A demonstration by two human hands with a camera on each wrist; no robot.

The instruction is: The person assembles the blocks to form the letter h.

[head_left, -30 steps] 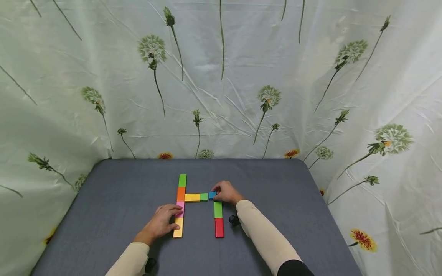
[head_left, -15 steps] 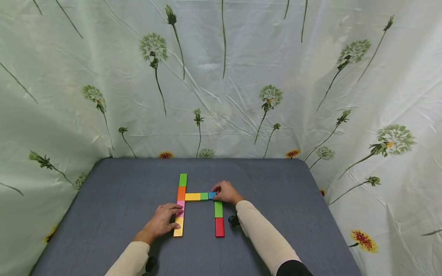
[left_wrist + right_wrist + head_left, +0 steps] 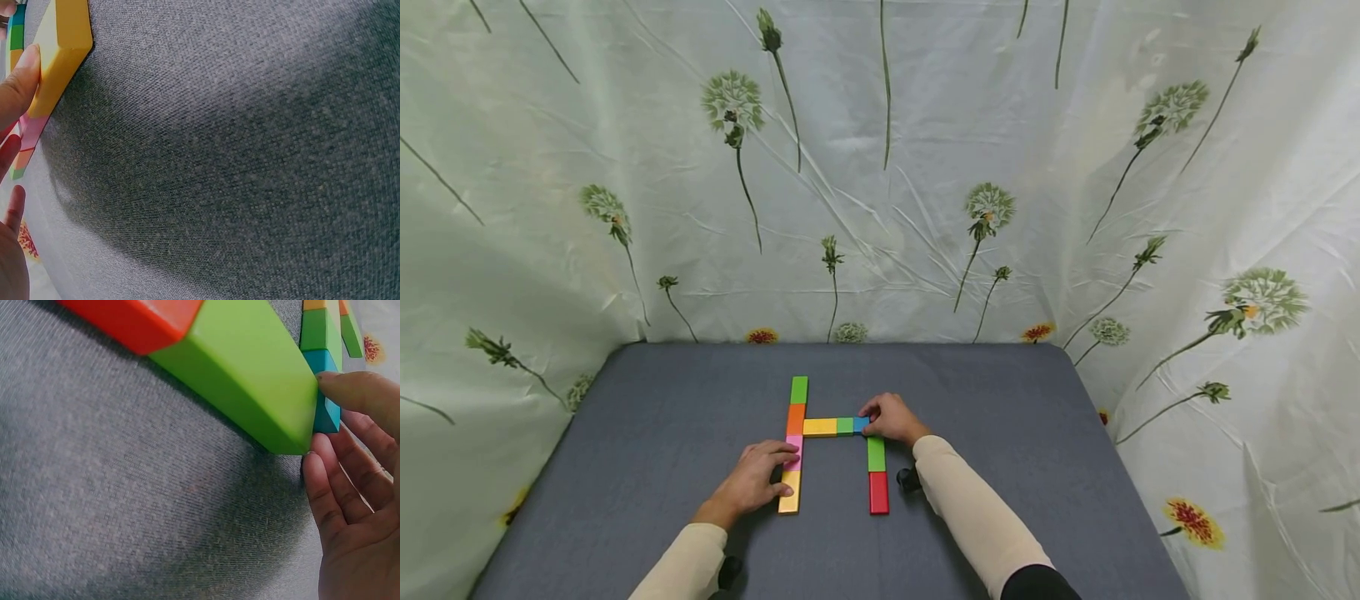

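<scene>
A grey table (image 3: 647, 433) stands before a pale curtain (image 3: 925, 167) (printed with dandelions).

No legible text, label, brand, number or sign is showing in any view. The coloured blocks (image 3: 820, 427), the grey table cover (image 3: 1000, 400) and the flowered cloth backdrop (image 3: 925, 167) are bearing no lettering.

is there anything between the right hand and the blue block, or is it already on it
Nothing visible stands between them. The right hand already touches the blue block with its fingertips. The blue block sits at the end of the crossbar, against the small green block and above the light green block.
</scene>
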